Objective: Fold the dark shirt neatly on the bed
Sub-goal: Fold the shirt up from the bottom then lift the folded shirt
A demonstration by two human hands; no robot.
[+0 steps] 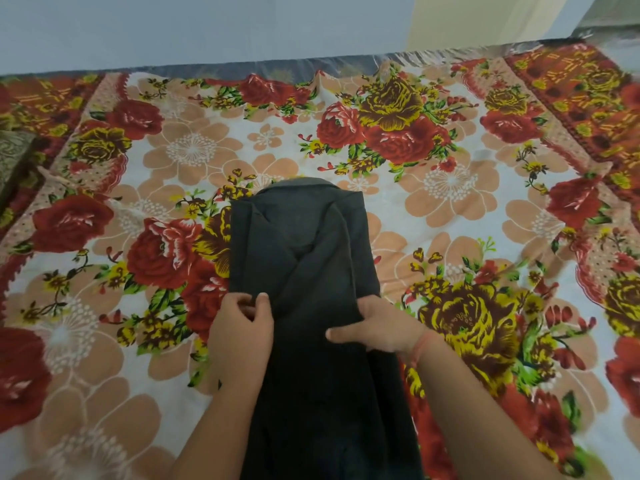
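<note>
The dark shirt lies lengthwise in the middle of the bed, on a sheet printed with large red, yellow and peach flowers. It is already narrowed into a long strip, both sides turned in over the middle so that their edges meet in a rough V below the collar, which points away toward the far wall. The near end of the strip runs out of view at the bottom edge. The left hand sits at the strip's left edge about halfway along, its thumb and fingers closed together in a pinch on the fabric there. The right hand is at the opposite edge, palm down across the cloth with the thumb stretched out toward the middle; its fingers curl around the right edge and appear to grip it, though the tips are hidden under the fold. A reddish thread circles the right wrist.
</note>
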